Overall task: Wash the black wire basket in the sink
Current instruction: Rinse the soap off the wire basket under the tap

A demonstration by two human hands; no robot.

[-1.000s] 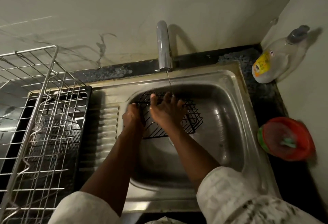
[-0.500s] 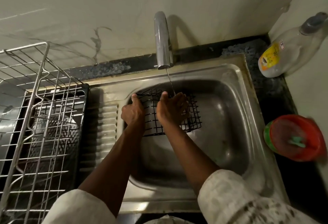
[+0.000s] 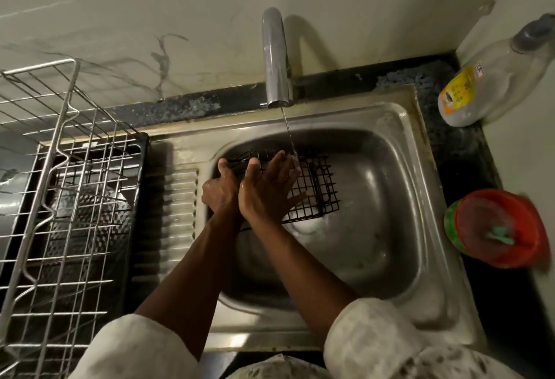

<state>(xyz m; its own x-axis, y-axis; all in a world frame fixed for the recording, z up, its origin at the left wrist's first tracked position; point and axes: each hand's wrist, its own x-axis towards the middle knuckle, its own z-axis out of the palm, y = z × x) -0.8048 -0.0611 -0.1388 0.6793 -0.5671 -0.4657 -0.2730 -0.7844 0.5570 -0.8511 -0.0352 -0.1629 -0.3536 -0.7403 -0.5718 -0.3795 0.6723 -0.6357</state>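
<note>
steel sink (image 3: 390, 186), black wire basket (image 3: 319, 181) inside

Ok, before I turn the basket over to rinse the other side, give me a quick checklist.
1. Water: ok, thin stream from the tap falls at the far edge of the black wire basket.
2. Placement: ok, basket inside the sink.
3. Grip: ok, left hand holds the basket's left side.
4. Scrubbing hand: ok, right hand flat on the wires, holding nothing.
5. Wires clean: cannot tell.
</note>
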